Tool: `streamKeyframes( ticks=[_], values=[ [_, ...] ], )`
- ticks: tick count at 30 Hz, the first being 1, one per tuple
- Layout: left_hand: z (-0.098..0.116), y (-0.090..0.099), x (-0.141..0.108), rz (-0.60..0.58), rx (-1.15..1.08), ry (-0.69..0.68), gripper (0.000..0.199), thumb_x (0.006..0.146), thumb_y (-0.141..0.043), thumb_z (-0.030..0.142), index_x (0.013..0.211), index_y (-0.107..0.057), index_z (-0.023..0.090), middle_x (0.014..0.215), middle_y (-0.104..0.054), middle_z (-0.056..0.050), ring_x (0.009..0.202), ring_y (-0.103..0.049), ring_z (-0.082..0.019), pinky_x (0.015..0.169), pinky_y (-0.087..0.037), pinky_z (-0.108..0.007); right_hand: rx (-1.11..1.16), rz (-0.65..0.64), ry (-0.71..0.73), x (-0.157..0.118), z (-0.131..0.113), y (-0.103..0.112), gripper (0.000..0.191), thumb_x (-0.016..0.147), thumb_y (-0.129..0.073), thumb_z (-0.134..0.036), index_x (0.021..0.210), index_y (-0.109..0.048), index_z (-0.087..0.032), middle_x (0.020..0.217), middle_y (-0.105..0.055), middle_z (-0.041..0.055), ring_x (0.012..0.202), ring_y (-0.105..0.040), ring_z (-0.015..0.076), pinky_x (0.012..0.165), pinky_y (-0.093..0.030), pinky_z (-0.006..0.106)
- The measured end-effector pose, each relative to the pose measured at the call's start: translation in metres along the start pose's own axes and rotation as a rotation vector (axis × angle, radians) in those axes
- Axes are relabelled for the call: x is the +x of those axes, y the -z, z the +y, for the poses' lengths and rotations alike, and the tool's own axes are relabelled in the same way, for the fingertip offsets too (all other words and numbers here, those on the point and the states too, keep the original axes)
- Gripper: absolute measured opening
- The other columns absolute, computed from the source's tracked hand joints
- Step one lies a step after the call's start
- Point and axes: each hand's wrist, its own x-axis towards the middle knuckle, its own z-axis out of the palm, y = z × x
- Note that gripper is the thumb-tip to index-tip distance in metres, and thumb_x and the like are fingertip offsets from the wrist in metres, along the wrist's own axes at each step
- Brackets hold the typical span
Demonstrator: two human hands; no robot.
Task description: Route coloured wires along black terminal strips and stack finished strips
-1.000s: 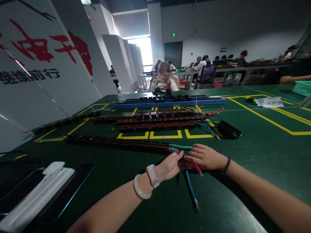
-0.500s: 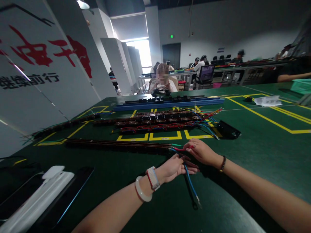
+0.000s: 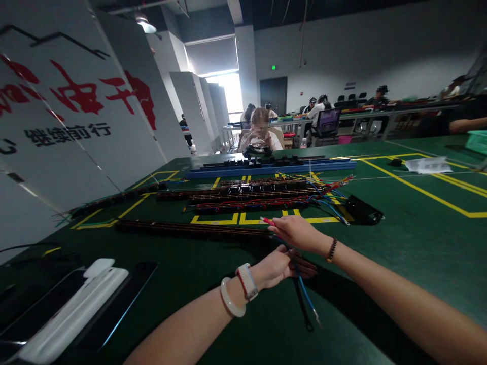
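Observation:
A long dark strip with copper-coloured lines (image 3: 198, 229) lies on the green table in front of me, its right end close to my hands. My left hand (image 3: 278, 264), with a watch and a pale bangle at the wrist, holds a blue wire (image 3: 305, 293) under its thumb. The wire's bare metal lug hangs down to the right, above the table. Above the left hand, my right hand (image 3: 299, 235) grips a red wire (image 3: 268, 221), whose end sticks out to the left over the strip. The fingertips of the right hand are partly hidden.
Several wired strips (image 3: 251, 204) lie farther back, with blue rails (image 3: 281, 167) behind them. A black plate (image 3: 363, 209) sits right of them. A phone (image 3: 122, 304) and a white device (image 3: 81, 309) are at lower left. A person (image 3: 261, 134) sits opposite.
My right hand has moved left and slightly up, bending the red wire so that its end points left. My left hand still holds the blue wire. The camera view has tilted slightly.

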Motion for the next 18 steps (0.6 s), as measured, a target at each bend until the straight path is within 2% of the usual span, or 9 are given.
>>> streamKeyframes(
  ticks=[3, 5, 9, 11, 14, 18],
  values=[
    [0.000, 0.001, 0.001, 0.002, -0.004, -0.022, 0.017, 0.089, -0.038, 0.020, 0.102, -0.044, 0.010, 0.093, -0.064, -0.018, 0.082, -0.066, -0.021, 0.089, -0.045, -0.047, 0.163, -0.082, 0.098, -0.018, 0.014, 0.010, 0.032, 0.094, -0.041, -0.041, 0.089, -0.061, -0.016, 0.081, -0.061, 0.0059, 0.070, -0.052, 0.0131, 0.061, -0.032, 0.024],
    [0.001, 0.000, 0.000, 0.006, 0.007, -0.004, 0.015, 0.090, -0.037, 0.020, 0.100, -0.042, 0.010, 0.093, -0.064, -0.018, 0.081, -0.066, -0.020, 0.089, -0.045, -0.046, 0.240, -0.122, 0.099, -0.029, 0.030, 0.015, 0.023, 0.090, -0.050, -0.037, 0.099, -0.062, -0.019, 0.090, -0.061, 0.0056, 0.076, -0.053, 0.0134, 0.066, -0.037, 0.023],
    [0.006, -0.008, -0.007, 0.054, 0.000, 0.026, 0.010, 0.092, -0.033, 0.020, 0.098, -0.035, 0.012, 0.086, -0.063, -0.016, 0.077, -0.066, -0.019, 0.089, -0.045, -0.044, 0.272, -0.141, -0.027, -0.043, 0.066, 0.012, 0.038, 0.082, -0.060, -0.040, 0.115, -0.059, -0.021, 0.100, -0.058, 0.0073, 0.080, -0.055, 0.0147, 0.068, -0.042, 0.025],
    [0.008, -0.013, -0.010, 0.100, 0.013, -0.002, 0.010, 0.092, -0.035, 0.021, 0.097, -0.034, 0.012, 0.084, -0.063, -0.014, 0.076, -0.066, -0.018, 0.087, -0.046, -0.043, 0.256, -0.179, -0.061, -0.046, 0.078, 0.005, 0.037, 0.081, -0.060, -0.040, 0.112, -0.061, -0.019, 0.101, -0.059, 0.0082, 0.082, -0.056, 0.0163, 0.070, -0.043, 0.026],
    [0.007, -0.015, -0.012, 0.151, 0.061, -0.034, 0.012, 0.092, -0.035, 0.023, 0.097, -0.034, 0.013, 0.085, -0.062, -0.014, 0.075, -0.066, -0.018, 0.084, -0.047, -0.041, 0.246, -0.254, -0.055, -0.046, 0.087, -0.006, 0.025, 0.085, -0.054, -0.032, 0.103, -0.066, -0.018, 0.096, -0.063, 0.0071, 0.084, -0.058, 0.0178, 0.073, -0.043, 0.028],
    [0.006, -0.008, -0.012, 0.145, 0.175, 0.014, 0.020, 0.092, -0.035, 0.033, 0.098, -0.032, 0.014, 0.079, -0.063, -0.010, 0.068, -0.065, -0.017, 0.074, -0.050, -0.037, 0.269, -0.236, -0.022, -0.046, 0.092, -0.013, 0.026, 0.088, -0.050, -0.032, 0.102, -0.068, -0.018, 0.093, -0.065, 0.0072, 0.083, -0.059, 0.0179, 0.075, -0.042, 0.028]
  ],
)
